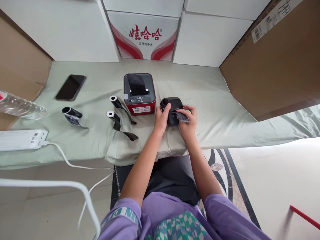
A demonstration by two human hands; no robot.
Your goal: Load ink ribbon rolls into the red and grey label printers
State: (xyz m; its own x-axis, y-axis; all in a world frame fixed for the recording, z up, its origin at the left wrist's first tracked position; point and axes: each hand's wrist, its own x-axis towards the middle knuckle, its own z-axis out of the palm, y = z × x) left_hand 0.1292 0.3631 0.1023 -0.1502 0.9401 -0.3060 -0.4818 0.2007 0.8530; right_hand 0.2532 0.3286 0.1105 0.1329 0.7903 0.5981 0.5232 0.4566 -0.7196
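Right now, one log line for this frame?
left hand: on small black printer | right hand: holding printer, paper strip | nearby: red printer, three rolls

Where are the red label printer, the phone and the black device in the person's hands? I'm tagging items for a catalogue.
red label printer (139, 93), head view, on its dark top face.
phone (71, 87), head view, middle of its screen.
black device (172, 104), head view, on its top.

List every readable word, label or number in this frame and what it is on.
"娃哈哈": red, on the white carton.
"饮用纯净水": below it, same carton.
"IN D": partial, on the purple sleeve.
Red printer front label: too small.
Cardboard box sticker: blurred.
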